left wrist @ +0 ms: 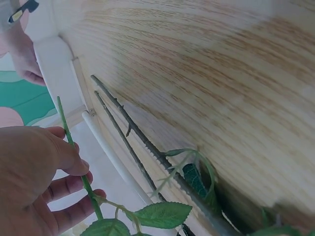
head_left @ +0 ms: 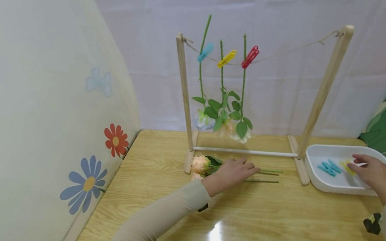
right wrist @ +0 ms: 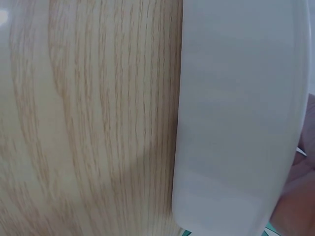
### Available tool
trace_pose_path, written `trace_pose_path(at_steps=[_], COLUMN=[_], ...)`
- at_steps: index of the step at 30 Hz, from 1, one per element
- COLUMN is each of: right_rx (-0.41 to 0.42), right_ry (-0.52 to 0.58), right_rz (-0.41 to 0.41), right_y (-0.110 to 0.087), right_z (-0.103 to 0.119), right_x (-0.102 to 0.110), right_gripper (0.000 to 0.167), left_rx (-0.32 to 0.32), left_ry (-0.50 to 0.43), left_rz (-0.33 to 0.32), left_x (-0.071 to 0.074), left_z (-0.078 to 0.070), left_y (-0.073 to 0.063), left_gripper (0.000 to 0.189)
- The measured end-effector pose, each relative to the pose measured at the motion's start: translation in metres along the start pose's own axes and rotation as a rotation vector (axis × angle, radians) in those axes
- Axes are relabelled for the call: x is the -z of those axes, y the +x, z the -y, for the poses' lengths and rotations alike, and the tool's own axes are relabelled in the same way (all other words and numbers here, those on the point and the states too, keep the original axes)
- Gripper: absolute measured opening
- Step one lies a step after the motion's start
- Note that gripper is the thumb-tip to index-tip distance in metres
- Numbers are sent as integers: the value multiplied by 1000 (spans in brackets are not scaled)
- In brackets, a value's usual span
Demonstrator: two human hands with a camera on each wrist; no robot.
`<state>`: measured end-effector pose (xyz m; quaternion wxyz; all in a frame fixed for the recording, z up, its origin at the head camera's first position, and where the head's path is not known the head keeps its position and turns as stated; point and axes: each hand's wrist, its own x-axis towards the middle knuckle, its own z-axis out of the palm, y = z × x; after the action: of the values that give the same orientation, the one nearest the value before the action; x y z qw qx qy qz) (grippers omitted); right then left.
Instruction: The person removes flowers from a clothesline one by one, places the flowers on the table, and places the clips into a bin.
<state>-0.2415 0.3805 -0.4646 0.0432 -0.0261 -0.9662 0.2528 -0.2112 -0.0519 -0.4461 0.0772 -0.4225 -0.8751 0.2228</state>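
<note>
My left hand is over the artificial roses lying on the table and pinches a green rose stem between thumb and fingers. Peach rose heads show left of this hand. Two darker stems lie beside the held one. Inside the white tray, my right hand reaches down at the yellow clothespins, thumb and index fingertips apart. Blue clothespins lie left of them. In the right wrist view, the tray wall hides most of that hand.
A wooden frame with a string stands at the back. Three roses hang head down from blue, yellow and red clothespins. A white rod joins the frame's feet near the left hand.
</note>
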Motion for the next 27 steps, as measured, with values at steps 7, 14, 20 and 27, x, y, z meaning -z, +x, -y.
trace_pose_path(at_steps=[7, 14, 20, 27], right_rx=[0, -28, 8, 52], right_ry=[1, 37, 48, 49], right_rz=[-4, -13, -41, -61], right_y=[0, -1, 0, 1], right_z=[2, 8, 19, 39], right_x=[2, 3, 8, 15], right_gripper=[48, 48, 49, 54], left_rx=[6, 4, 36, 44], left_ry=[-14, -14, -41, -7], left_rz=[-6, -27, -33, -129], left_x=[1, 3, 14, 22], left_z=[1, 5, 13, 25], left_y=[-3, -7, -9, -13], left_gripper=[51, 49, 46, 42])
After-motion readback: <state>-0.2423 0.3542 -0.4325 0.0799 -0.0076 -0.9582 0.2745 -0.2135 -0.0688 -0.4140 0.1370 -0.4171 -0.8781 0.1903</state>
